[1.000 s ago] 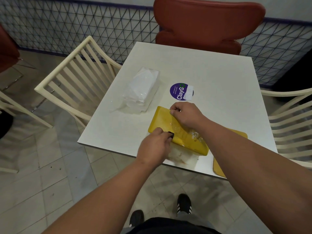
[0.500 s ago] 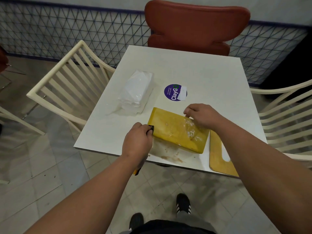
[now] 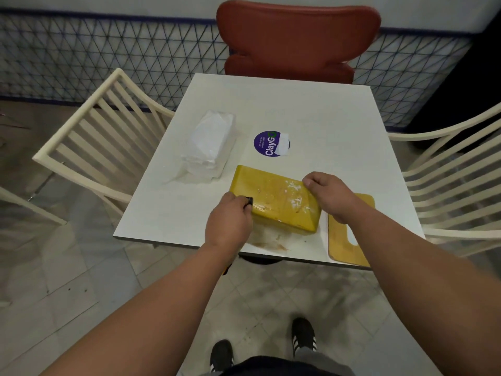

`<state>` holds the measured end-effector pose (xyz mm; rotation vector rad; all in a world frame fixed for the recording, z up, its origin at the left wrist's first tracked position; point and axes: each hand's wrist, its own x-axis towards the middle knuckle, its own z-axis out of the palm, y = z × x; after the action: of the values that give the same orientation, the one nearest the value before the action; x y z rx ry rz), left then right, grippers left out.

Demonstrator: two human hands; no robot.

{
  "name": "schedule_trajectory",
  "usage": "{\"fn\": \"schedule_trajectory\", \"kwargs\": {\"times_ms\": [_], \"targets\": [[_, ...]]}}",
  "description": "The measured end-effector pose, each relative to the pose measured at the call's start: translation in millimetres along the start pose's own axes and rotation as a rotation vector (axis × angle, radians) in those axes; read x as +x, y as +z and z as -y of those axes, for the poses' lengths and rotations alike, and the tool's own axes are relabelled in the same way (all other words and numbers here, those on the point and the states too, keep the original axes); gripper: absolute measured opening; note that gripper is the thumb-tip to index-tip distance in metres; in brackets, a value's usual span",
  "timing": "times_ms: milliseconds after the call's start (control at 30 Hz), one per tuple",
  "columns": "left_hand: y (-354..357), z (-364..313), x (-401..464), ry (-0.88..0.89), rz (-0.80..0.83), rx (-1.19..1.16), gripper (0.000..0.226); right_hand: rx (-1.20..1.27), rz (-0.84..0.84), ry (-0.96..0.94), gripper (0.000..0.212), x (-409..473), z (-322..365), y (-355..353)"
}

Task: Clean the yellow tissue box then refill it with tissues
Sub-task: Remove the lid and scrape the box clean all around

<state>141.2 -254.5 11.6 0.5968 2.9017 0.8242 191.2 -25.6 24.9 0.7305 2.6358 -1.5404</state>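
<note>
Two hands are engaged: the yellow tissue box (image 3: 273,198) is gripped by the right hand (image 3: 329,195); a small dark tool (image 3: 248,201) is clenched in the left hand (image 3: 229,222).

Both forearms are bare to the frame's edge — no sleeves, watch or bands show on them. The left hand (image 3: 229,225) and right hand (image 3: 332,196) wear no gloves or rings that can be made out. At the bottom edge, a dark garment (image 3: 273,366) shows, with grey trouser legs (image 3: 306,358) below it. The shoes (image 3: 303,335) are black — white stripes cross their sides, and the toes are rounded.
</note>
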Motion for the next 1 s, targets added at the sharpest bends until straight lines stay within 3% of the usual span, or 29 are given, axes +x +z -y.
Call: {"fn": "schedule_trajectory", "kwargs": {"times_ms": [167,400,633,833,1000], "targets": [[24,-50,-23,0.14,0.127,0.006,0.028,-0.009,0.002,-0.047,0.023,6,-7,0],[12,-16,-11,-0.038,-0.038,-0.034,0.022,-0.022,0.013,-0.055,0.023,10,-12,0],[48,-61,-36,0.166,0.051,-0.099,0.023,-0.014,0.009,-0.062,0.023,12,-13,0],[40,-28,-30,0.009,-0.08,-0.213,0.022,0.004,0.019,-0.058,0.022,13,-15,-1],[59,-69,-43,0.153,0.032,-0.203,0.025,0.027,-0.002,-0.065,0.022,12,-15,2]]}}
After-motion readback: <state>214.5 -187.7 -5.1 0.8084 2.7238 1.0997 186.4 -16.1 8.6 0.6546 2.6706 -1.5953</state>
